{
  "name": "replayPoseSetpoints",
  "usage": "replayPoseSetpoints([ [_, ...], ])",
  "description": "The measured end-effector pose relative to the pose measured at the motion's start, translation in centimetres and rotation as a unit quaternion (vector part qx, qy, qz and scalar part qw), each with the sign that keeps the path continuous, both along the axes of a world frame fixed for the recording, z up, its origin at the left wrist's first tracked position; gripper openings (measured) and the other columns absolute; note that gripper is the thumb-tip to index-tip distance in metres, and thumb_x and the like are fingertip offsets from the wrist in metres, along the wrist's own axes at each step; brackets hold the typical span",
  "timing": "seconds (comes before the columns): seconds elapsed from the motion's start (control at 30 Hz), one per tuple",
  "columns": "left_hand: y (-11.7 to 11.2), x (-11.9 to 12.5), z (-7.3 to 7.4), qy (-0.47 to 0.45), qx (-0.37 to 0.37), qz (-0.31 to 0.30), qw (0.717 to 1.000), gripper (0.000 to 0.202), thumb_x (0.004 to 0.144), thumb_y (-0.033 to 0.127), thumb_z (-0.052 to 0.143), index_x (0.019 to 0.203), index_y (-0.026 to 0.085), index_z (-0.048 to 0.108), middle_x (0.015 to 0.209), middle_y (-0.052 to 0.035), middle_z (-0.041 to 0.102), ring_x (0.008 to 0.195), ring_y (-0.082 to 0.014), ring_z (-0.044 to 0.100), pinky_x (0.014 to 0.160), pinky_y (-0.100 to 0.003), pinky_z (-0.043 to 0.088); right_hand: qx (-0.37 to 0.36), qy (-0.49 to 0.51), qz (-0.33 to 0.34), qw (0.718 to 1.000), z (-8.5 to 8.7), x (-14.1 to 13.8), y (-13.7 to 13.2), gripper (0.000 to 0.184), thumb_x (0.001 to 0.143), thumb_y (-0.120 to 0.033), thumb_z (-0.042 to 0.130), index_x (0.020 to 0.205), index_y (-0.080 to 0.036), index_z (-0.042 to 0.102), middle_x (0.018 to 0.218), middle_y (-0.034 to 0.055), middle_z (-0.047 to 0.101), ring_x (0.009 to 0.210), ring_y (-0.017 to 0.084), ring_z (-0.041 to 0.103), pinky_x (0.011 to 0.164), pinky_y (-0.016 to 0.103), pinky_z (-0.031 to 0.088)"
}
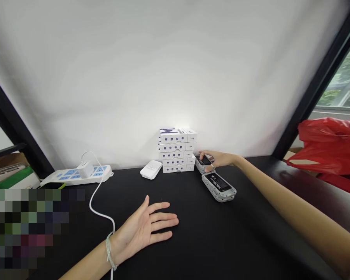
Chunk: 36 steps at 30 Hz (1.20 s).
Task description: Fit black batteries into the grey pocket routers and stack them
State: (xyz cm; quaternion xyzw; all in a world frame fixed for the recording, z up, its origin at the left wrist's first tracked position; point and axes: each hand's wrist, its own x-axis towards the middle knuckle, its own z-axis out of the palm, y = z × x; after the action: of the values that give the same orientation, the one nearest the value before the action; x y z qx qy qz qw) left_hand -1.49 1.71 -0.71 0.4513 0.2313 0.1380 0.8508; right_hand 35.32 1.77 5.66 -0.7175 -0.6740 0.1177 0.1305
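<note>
Here's the right hand (218, 159) reaching to the back of the black table (236, 237), fingers curled down onto a rear stack of grey power banks (201, 163). It's touching them, but whether that's a firm closed grip, I can't tell from here! Just in front, a second stack of grey power banks (218, 187) lies flat, dark panel up, its long axis running diagonally from back left to front right. The printing on it is hard to make out.

Beside them stands a tower of five white boxes (176, 149), lids closed, contents hidden. A white pouch-shaped case (151, 169) sits just to its left. The left hand (142, 227) is wide open, palm down on the table, holding nothing, a cord bracelet (108, 249) on its wrist.

Further left, a white power strip (76, 175) carries a plugged-in charger (85, 169). Off to the right, a red plastic bag (329, 146) hides whatever's inside, and the lower-left corner is pixelated out.
</note>
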Motion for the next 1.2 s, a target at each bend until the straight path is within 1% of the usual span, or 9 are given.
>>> replayPoseSetpoints([
  [0.13, 0.0, 0.1, 0.0, 0.005, 0.000, 0.000, 1.000, 0.082, 0.064, 0.073, 0.016, 0.119, 0.020, 0.046, 0.122, -0.0148, 0.054, 0.123, -0.0274, 0.046, 0.117, -0.056, 0.019, 0.077, -0.009, -0.088, 0.993, -1.7, -1.0, -2.7, 0.080, 0.067, -0.072, 0.045, 0.122, -0.015, 0.034, 0.126, 0.0100, 0.030, 0.109, 0.014, 0.042, 0.087, 0.019, 0.041],
  [0.23, 0.0, 0.1, 0.0, 0.006, -0.003, -0.001, 1.000, 0.078, 0.067, 0.071, 0.019, 0.119, 0.020, 0.046, 0.121, -0.0148, 0.054, 0.122, -0.0278, 0.047, 0.117, -0.056, 0.020, 0.075, -0.064, -0.136, 0.986, -2.8, -3.1, -5.2, 0.087, 0.067, -0.077, 0.040, 0.126, -0.013, 0.028, 0.117, 0.0136, 0.037, 0.101, 0.017, 0.047, 0.084, 0.024, 0.041],
  [0.37, 0.0, 0.2, 0.0, 0.012, -0.001, 0.001, 1.000, 0.066, 0.073, 0.064, 0.029, 0.119, 0.019, 0.046, 0.120, -0.0147, 0.056, 0.121, -0.0279, 0.048, 0.117, -0.056, 0.021, -0.012, -0.154, -0.183, 0.971, -3.3, -6.0, -7.6, 0.078, 0.072, -0.064, 0.041, 0.132, -0.018, 0.021, 0.094, 0.0101, 0.047, 0.080, 0.016, 0.052, 0.068, 0.024, 0.040],
  [0.5, -0.1, 0.2, 0.2, 0.017, 0.008, 0.006, 1.000, 0.063, 0.074, 0.061, 0.032, 0.119, 0.019, 0.046, 0.118, -0.0147, 0.057, 0.121, -0.0277, 0.048, 0.117, -0.056, 0.022, 0.005, -0.180, -0.198, 0.964, -2.7, -7.9, -9.1, 0.066, 0.069, -0.052, 0.046, 0.123, -0.018, 0.028, 0.084, 0.0068, 0.048, 0.073, 0.015, 0.050, 0.063, 0.022, 0.039],
  [0.67, -0.6, 0.2, 0.7, 0.037, 0.041, 0.003, 0.998, 0.050, 0.078, 0.052, 0.039, 0.117, 0.021, 0.046, 0.118, -0.0120, 0.057, 0.120, -0.0254, 0.049, 0.116, -0.054, 0.027, 0.136, -0.067, -0.049, 0.987, -3.0, -12.9, -10.4, 0.057, 0.072, -0.052, 0.048, 0.115, -0.019, 0.033, 0.090, 0.0032, 0.048, 0.076, 0.006, 0.048, 0.068, 0.014, 0.038],
  [0.77, -0.9, 0.1, 0.7, 0.030, 0.078, 0.000, 0.997, 0.044, 0.078, 0.050, 0.042, 0.116, 0.027, 0.046, 0.121, -0.0066, 0.055, 0.116, -0.0235, 0.053, 0.113, -0.049, 0.037, 0.201, -0.009, 0.054, 0.978, -4.2, -16.5, -9.7, 0.047, 0.076, -0.049, 0.046, 0.109, -0.017, 0.039, 0.096, 0.0033, 0.047, 0.081, 0.004, 0.046, 0.068, 0.012, 0.036],
  [0.9, -1.2, 0.0, 0.3, 0.031, 0.114, -0.002, 0.993, 0.048, 0.078, 0.047, 0.046, 0.121, 0.027, 0.039, 0.100, -0.0069, 0.064, 0.094, -0.0215, 0.065, 0.071, -0.030, 0.063, 0.286, 0.015, 0.159, 0.945, -5.9, -19.4, -7.8, 0.050, 0.073, -0.047, 0.052, 0.115, -0.021, 0.041, 0.104, 0.0035, 0.045, 0.092, 0.006, 0.041, 0.074, 0.014, 0.039],
  [1.0, -1.3, -0.2, 0.2, 0.052, 0.160, 0.040, 0.985, 0.062, 0.077, 0.044, 0.051, 0.130, 0.028, 0.024, 0.081, -0.0071, 0.068, 0.074, -0.0196, 0.068, 0.042, -0.019, 0.056, 0.349, 0.062, 0.218, 0.909, -6.9, -20.1, -6.6, 0.050, 0.075, -0.047, 0.055, 0.117, -0.023, 0.041, 0.111, 0.0027, 0.043, 0.100, 0.006, 0.036, 0.085, 0.018, 0.041],
  [1.2, -1.6, -0.4, 0.6, 0.086, 0.204, 0.007, 0.975, 0.075, 0.077, 0.053, 0.042, 0.135, 0.016, 0.012, 0.057, -0.0098, 0.069, 0.033, -0.0092, 0.054, 0.032, -0.010, 0.042, 0.351, 0.023, 0.254, 0.901, -7.4, -19.9, -6.4, 0.036, 0.084, -0.036, 0.044, 0.120, -0.028, 0.042, 0.113, 0.0022, 0.041, 0.099, 0.005, 0.034, 0.087, 0.020, 0.040],
])
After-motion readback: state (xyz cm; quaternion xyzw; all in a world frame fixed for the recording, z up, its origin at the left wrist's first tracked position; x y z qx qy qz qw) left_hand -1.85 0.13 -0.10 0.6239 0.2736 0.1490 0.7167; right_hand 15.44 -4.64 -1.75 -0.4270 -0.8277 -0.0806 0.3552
